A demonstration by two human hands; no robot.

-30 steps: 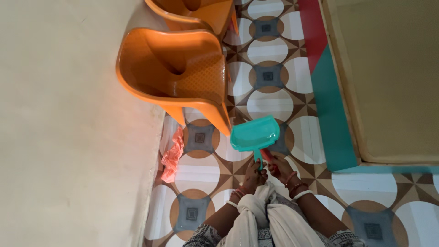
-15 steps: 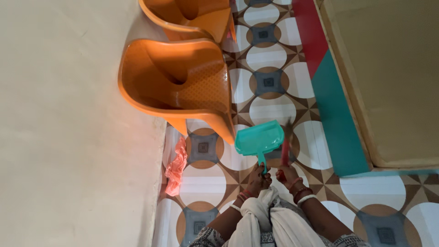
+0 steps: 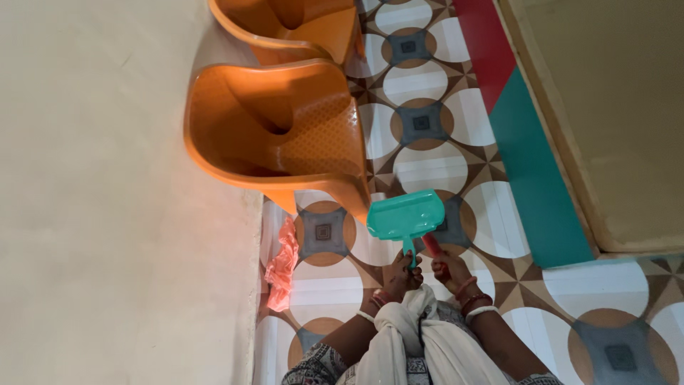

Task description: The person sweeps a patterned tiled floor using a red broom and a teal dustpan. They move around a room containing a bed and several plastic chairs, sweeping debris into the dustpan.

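Since half a second ago: brush dropped from upright to tucked under dustpan | left hand fisted on dustpan handle, pan held level above floor | right hand wrapped round brush | chair beside wall

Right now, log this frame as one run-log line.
left hand: grips teal dustpan handle | right hand: grips red-handled tool | nearby: orange chair, patterned tile floor
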